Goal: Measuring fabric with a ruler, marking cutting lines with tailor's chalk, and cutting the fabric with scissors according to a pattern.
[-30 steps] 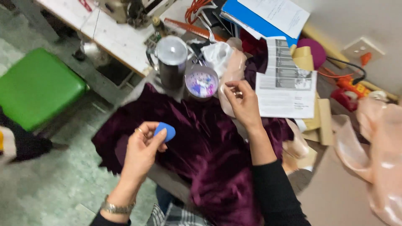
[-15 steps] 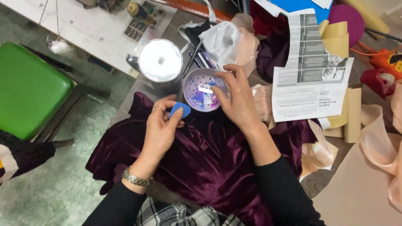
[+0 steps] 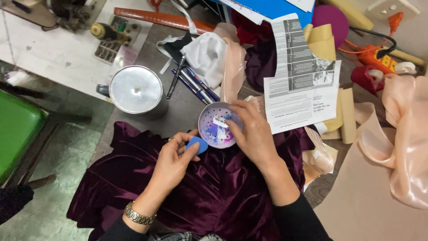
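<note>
Just now, the left hand (image 3: 171,160) is pinching a blue chalk wedge (image 3: 197,144) between thumb and fingers, right beside the small round dish (image 3: 217,125). The right hand (image 3: 252,134) is curling over that dish, fingertips dipping inside; whether they are gripping anything, I cannot tell. The dish is sitting at the upper edge of the purple velvet (image 3: 214,192), below the pens (image 3: 196,85) and right of the metal pot (image 3: 136,90).

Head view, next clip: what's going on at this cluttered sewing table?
A person sits with dark purple velvet fabric spread over the lap and table edge. The left hand pinches a small blue rounded piece of tailor's chalk just above the velvet. The right hand reaches its fingertips into a small round dish stained purple and blue. A lidded metal pot, pens and printed paper sheets lie around.
</note>
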